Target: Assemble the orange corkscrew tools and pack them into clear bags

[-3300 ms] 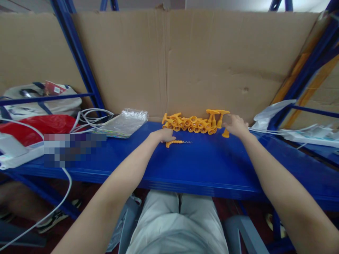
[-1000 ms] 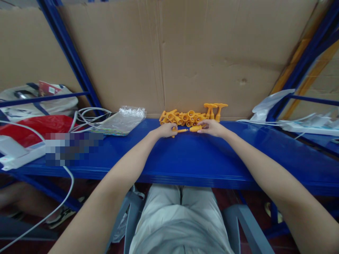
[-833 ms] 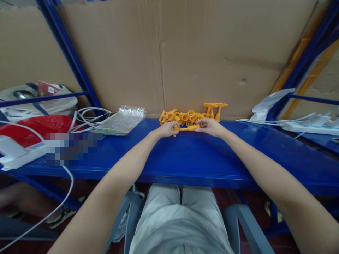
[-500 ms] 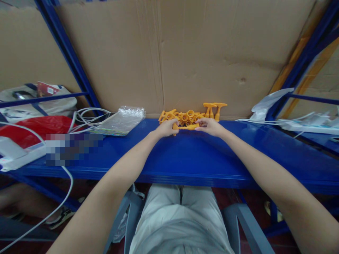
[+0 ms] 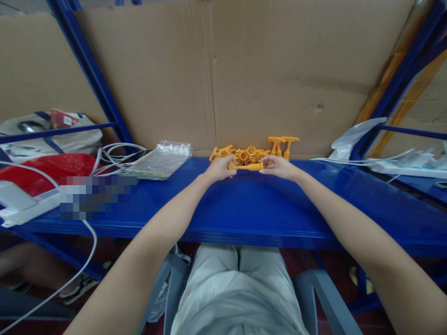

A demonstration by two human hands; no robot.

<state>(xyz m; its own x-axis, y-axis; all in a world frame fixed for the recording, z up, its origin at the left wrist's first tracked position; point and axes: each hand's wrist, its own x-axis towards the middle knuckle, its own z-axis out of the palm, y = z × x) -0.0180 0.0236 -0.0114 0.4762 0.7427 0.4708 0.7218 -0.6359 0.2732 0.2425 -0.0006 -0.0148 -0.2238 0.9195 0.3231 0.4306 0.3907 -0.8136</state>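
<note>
My left hand is closed around the head end of an orange-yellow plastic T-shaped piece. That piece lies level, its ribbed middle and thicker far end pointing right. My right hand is at that far end, thumb below and fingers above, spread a little apart around the tip. Whether a fingertip still touches it is hard to see. Just behind both hands is a pile of similar orange-yellow parts, several showing round hollow ends. Two T-shaped pieces stand upright against the cardboard, behind my right hand.
The blue table ends at a cardboard panel. Left are a clear plastic packet, white cables, a red bag and a power strip. More cables and a white strip lie right, beside blue posts.
My right hand has shifted slightly right and its fingers have loosened, showing more of the piece's end. My left hand keeps its hold in nearly the same place.
</note>
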